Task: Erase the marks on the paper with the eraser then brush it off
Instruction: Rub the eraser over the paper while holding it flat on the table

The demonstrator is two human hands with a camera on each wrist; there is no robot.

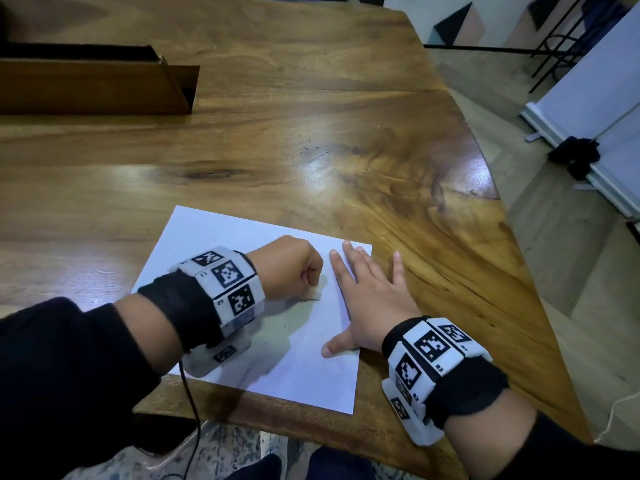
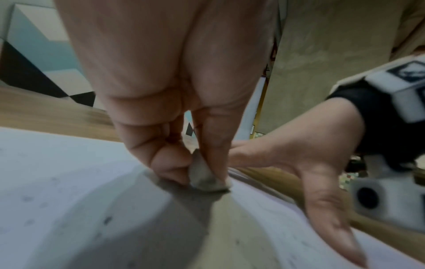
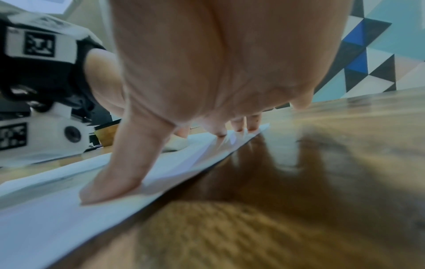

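A white sheet of paper (image 1: 221, 244) lies on the wooden table near its front edge. My left hand (image 1: 294, 268) is curled over the middle of the sheet and pinches a small greyish eraser (image 2: 203, 174) between thumb and fingers, its lower face pressed onto the paper (image 2: 46, 182). A dark pencil stroke (image 1: 308, 300) shows just below that hand, with faint specks around it. My right hand (image 1: 367, 292) lies flat with spread fingers on the sheet's right edge, the thumb (image 3: 110, 182) pressing the paper (image 3: 46, 218) down and the little finger on the wood.
A long dark wooden box (image 1: 97, 81) sits at the table's far left. The table (image 1: 311, 133) ends in a curved edge on the right, with floor and a white board stand (image 1: 588, 116) beyond. A thin cable (image 1: 192, 410) hangs from my left wrist.
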